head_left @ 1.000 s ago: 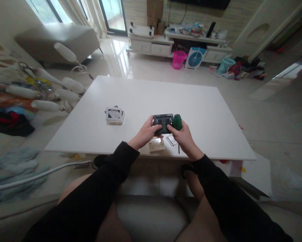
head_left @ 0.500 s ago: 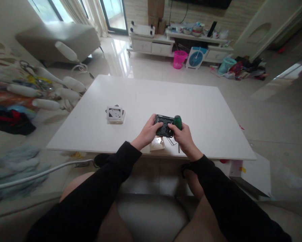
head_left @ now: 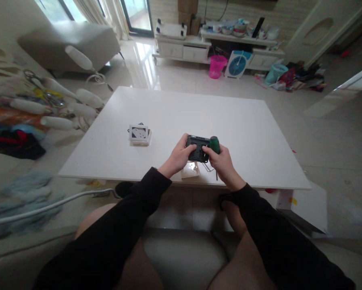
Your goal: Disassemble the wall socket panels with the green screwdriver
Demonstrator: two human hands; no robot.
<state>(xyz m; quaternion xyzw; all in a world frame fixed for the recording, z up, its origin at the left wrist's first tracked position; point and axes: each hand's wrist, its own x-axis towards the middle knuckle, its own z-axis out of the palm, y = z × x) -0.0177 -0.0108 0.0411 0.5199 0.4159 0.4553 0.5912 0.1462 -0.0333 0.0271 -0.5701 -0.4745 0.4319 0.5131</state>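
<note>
Both hands hold a dark grey socket module (head_left: 197, 147) just above the near edge of the white table (head_left: 175, 112). My left hand (head_left: 178, 155) grips its left side with the thumb on top. My right hand (head_left: 220, 160) grips its right side and also holds a green-handled screwdriver (head_left: 214, 145), whose metal shaft points down past the palm. Beneath the hands lie a beige cover plate (head_left: 190, 172) and a small metal piece (head_left: 207, 166). A white wall socket (head_left: 139, 134) rests on the table to the left.
A rack with white pegs and scissors (head_left: 48, 100) stands left of the table. Beyond the table are a low white cabinet (head_left: 184, 50), a pink basket (head_left: 217, 65), a blue fan (head_left: 238, 65) and floor clutter. A white cable (head_left: 48, 207) runs at lower left.
The module has tilted slightly in my hands, its right end lower, and both hands have crept a little right and forward. The view has shifted slightly.
</note>
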